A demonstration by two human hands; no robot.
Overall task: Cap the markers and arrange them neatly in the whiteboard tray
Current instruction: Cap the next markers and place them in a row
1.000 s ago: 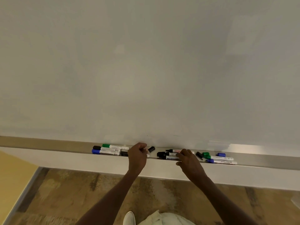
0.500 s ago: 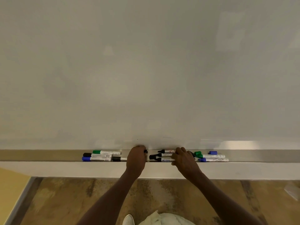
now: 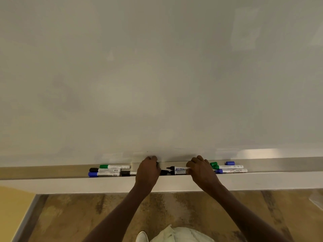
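My left hand (image 3: 148,170) is closed at the tray (image 3: 279,165), with a small black piece, apparently a cap (image 3: 157,163), just showing at its fingertips. My right hand (image 3: 201,169) grips the white barrel of an uncapped black marker (image 3: 178,169) whose tip points left. A second black marker (image 3: 165,172) lies just in front of it. To the left lie capped green (image 3: 114,166), black (image 3: 104,170) and blue (image 3: 104,174) markers, with another black marker (image 3: 128,173) partly behind my left hand. To the right lie a green marker (image 3: 228,166) and a blue marker (image 3: 231,171).
A loose green cap (image 3: 213,163) and a loose blue cap (image 3: 229,163) rest at the back of the tray on the right. The whiteboard (image 3: 157,75) rises directly behind. Below the tray are the brown floor (image 3: 174,210) and my shoe (image 3: 142,237).
My view has tilted up toward the board. The black piece in my left hand is now mostly tucked into the fist. My right hand has settled on the uncapped black marker's barrel.
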